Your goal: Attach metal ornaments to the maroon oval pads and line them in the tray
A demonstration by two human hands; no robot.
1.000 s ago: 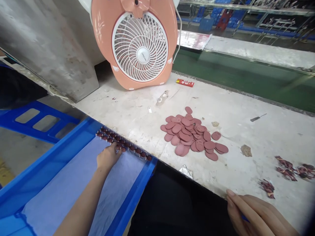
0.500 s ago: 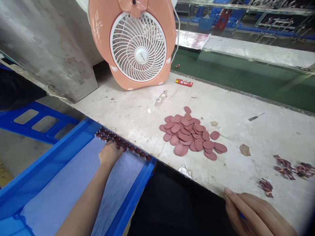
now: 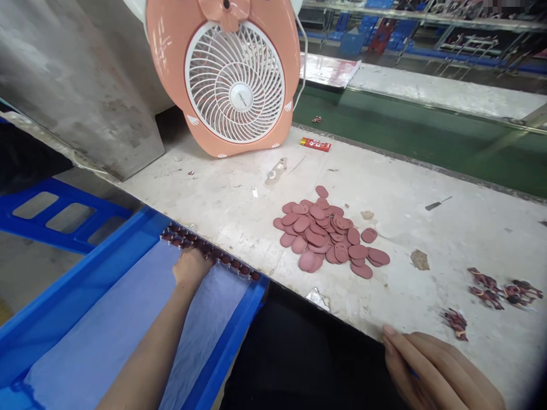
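Maroon pieces (image 3: 234, 262) line the blue bin (image 3: 85, 282) beside the table (image 3: 393, 188), showing on both sides of the left hand (image 3: 192, 266); its curled fingers reach in among them, and I can't tell whether they grip one. The right hand (image 3: 436, 367), fingers bunched, grip hidden from me, is near the table's edge.

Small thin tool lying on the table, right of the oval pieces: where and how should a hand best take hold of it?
Probably pinch the tool across its thicker dark handle, from above and the person's near side. It lies flat, its handle end turned nearer the right hand, while the slender shaft points right and away.
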